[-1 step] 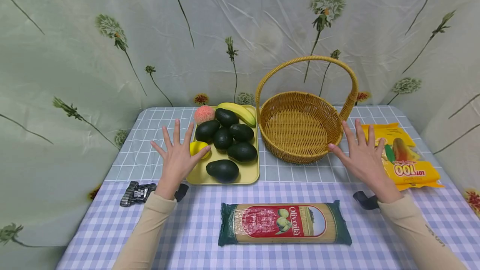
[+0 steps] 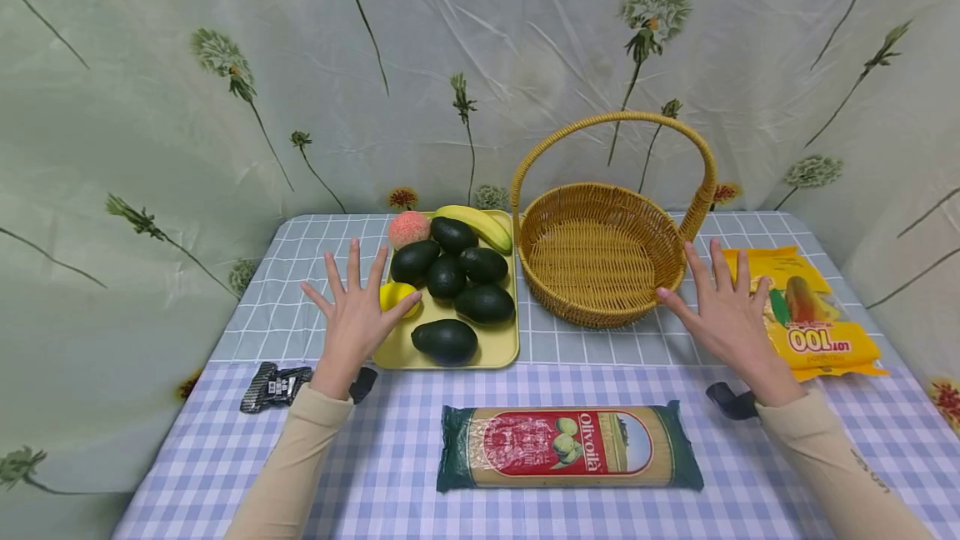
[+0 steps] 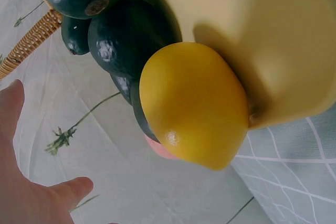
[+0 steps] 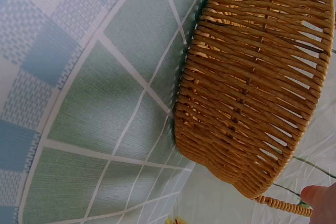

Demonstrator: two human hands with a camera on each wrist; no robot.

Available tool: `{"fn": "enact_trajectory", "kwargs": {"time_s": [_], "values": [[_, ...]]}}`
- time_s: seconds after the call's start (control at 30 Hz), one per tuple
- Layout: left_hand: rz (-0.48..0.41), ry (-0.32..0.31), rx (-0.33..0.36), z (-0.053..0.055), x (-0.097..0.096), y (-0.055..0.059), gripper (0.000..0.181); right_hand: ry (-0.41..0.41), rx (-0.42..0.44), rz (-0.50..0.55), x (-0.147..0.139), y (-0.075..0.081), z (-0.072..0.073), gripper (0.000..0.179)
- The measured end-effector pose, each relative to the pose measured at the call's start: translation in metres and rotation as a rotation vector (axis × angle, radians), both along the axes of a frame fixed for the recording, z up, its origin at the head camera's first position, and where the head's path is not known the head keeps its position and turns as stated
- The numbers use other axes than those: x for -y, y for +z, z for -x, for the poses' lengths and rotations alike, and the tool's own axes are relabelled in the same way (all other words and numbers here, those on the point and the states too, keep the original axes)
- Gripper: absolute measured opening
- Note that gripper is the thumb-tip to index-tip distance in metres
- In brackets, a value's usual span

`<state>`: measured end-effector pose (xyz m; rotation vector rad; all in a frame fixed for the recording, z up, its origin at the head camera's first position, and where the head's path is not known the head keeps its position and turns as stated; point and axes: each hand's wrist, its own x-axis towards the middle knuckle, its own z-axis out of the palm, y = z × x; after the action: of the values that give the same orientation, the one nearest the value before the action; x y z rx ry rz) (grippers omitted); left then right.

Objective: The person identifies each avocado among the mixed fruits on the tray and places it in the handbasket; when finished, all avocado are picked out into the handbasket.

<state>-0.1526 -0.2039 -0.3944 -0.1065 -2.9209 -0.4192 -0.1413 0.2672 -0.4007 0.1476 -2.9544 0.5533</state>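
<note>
My left hand has its fingers spread, above the left edge of a yellow tray. Nearest to it is a yellow lemon, which the thumb partly overlaps in the head view. Several dark green avocados lie on the tray, with a pink peach and a banana at its back. My right hand, fingers also spread and holding nothing, is beside a wicker basket with a tall handle. In the head view its thumb overlaps the basket's right side; whether they touch I cannot tell.
A long pack of spaghetti lies across the front of the checked cloth. Right of my right hand is a yellow snack bag. A small black packet lies left of my left wrist. A patterned curtain hangs behind the table.
</note>
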Motion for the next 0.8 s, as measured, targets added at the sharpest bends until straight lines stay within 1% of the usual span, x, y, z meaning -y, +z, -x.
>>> {"fn": "enact_trajectory", "kwargs": {"time_s": [0.33,0.6,0.7,0.8], "values": [[0.005,0.009,0.016,-0.0002,0.0008,-0.0021,0.091,-0.005,0.012,-0.015,0.0008,0.0015,0.0005,0.086],[0.009,0.016,0.023,-0.0002,0.0007,-0.0032,0.090,-0.001,0.001,-0.019,0.0007,0.0034,0.0011,0.085],[0.006,0.015,0.026,-0.0006,0.0009,-0.0026,0.090,0.006,-0.003,-0.016,0.0019,0.0051,0.0003,0.085],[-0.008,0.010,0.025,-0.0019,0.0015,-0.0015,0.090,0.031,-0.020,0.000,0.0046,0.0081,-0.0002,0.084]]}}
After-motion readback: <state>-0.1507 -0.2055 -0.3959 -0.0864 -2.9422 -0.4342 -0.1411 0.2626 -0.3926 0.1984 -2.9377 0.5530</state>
